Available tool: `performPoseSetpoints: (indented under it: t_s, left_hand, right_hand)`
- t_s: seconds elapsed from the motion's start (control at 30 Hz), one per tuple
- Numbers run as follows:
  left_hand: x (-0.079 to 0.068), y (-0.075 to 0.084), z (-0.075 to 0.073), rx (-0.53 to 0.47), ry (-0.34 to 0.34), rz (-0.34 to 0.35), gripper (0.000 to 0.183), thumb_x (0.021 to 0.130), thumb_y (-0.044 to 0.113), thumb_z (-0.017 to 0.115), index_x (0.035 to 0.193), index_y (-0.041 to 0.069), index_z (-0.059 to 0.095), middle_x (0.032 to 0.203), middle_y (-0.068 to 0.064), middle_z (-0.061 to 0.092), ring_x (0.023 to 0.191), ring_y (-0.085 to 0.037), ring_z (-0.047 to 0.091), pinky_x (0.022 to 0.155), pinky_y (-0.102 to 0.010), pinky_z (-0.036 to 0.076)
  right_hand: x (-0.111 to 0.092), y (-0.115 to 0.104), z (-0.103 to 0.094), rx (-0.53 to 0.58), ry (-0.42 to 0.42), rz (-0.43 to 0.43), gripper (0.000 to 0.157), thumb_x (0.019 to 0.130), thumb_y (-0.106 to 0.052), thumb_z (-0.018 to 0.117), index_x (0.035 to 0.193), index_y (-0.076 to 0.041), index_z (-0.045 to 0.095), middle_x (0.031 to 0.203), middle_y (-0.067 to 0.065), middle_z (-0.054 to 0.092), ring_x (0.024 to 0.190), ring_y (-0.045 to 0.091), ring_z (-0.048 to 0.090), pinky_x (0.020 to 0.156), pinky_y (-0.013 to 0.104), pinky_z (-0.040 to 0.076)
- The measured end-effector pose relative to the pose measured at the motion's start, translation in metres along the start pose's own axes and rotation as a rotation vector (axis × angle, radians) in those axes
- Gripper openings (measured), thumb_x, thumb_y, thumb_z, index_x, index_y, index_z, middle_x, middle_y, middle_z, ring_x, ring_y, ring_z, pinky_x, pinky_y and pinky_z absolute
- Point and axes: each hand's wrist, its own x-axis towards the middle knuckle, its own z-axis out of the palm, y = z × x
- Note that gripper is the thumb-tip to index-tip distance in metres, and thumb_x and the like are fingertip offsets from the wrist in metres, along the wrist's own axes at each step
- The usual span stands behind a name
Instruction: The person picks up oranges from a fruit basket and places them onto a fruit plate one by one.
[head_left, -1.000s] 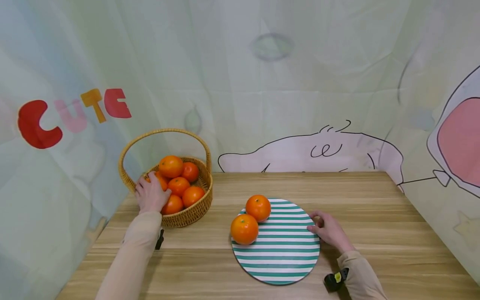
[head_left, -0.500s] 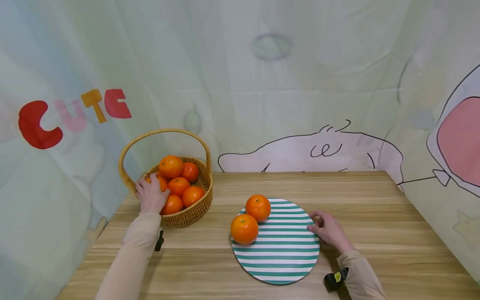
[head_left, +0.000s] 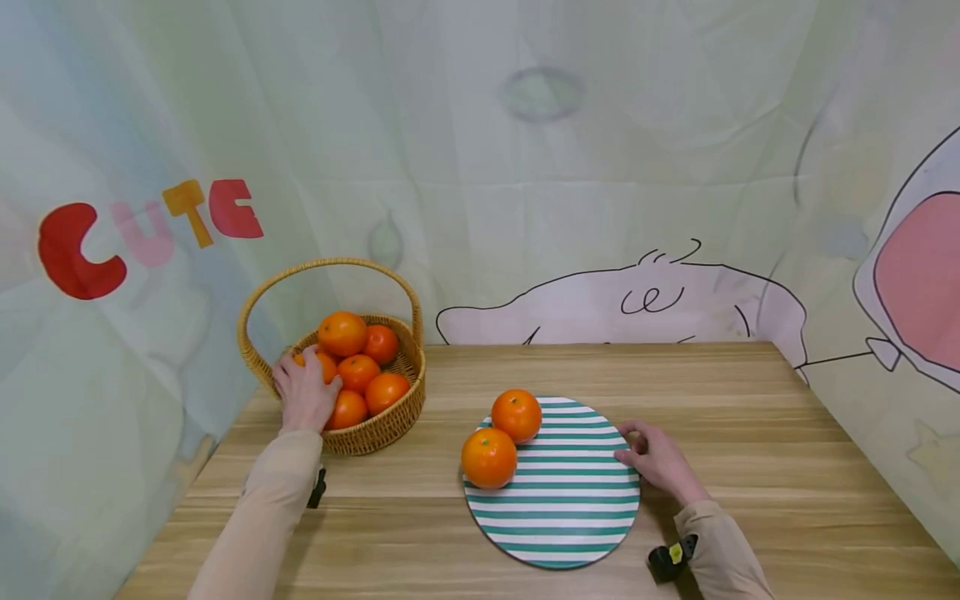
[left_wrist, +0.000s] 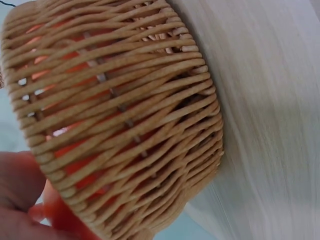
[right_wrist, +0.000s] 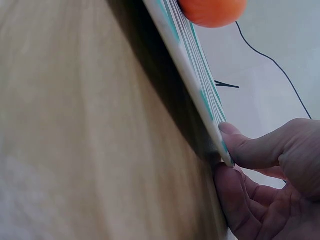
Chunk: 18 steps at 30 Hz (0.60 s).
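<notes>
In the head view my left hand (head_left: 306,393) reaches over the near left rim of a wicker basket (head_left: 382,429) and grips an orange (head_left: 325,367), which the fingers partly cover. Other oranges, such as one front orange (head_left: 387,392), lie around it in the basket. The left wrist view has the basket's woven side (left_wrist: 125,120) with the thumb and fingers at the lower left. On the right, my right hand (head_left: 660,461) pinches the edge of a round board (head_left: 570,500) with green and white stripes, thumb on top and fingers below. Two oranges (head_left: 489,458) sit together at the board's left edge.
The basket's tall handle (head_left: 330,262) arches over the fruit. A wooden table (head_left: 405,533) carries everything and ends at a printed curtain (head_left: 480,167) behind and on both sides. Black cameras (head_left: 670,560) are strapped at the wrists.
Almost nothing differs. My left hand has shifted very slightly over the same orange, while my right hand, the board and its two oranges stay where they were.
</notes>
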Motion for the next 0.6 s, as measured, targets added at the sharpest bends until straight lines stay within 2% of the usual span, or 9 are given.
performPoseSetpoints:
  t_s: [0.17,0.4,0.6]
  left_hand:
    - [-0.002,0.001,0.001,-0.026,0.019,0.027,0.06,0.093,0.008,0.064,0.143,-0.012,0.036,0.147,-0.047,0.021,0.138,-0.063,0.015,0.114,-0.068,0.016]
    - [-0.007,0.003,-0.004,-0.07,0.044,0.044,0.063,0.093,0.01,0.066,0.146,-0.007,0.037,0.152,-0.043,0.022,0.141,-0.058,0.017,0.114,-0.066,0.022]
    - [-0.013,0.006,-0.007,-0.109,0.067,0.051,0.063,0.093,0.012,0.069,0.147,-0.005,0.039,0.154,-0.039,0.024,0.141,-0.055,0.019,0.114,-0.066,0.024]
  right_hand:
    - [0.0,0.001,0.0,-0.006,0.0,0.002,0.034,0.092,-0.007,0.068,0.124,0.001,0.059,0.08,0.007,0.052,0.066,0.018,0.049,0.054,0.029,0.045]
    - [0.001,0.001,0.0,-0.006,-0.001,0.006,0.035,0.093,-0.007,0.068,0.125,0.001,0.059,0.081,0.007,0.053,0.068,0.018,0.049,0.054,0.029,0.045]
    - [0.001,0.001,0.0,-0.004,0.0,0.0,0.035,0.092,-0.008,0.068,0.125,0.001,0.059,0.08,0.007,0.052,0.068,0.018,0.049,0.054,0.029,0.045]
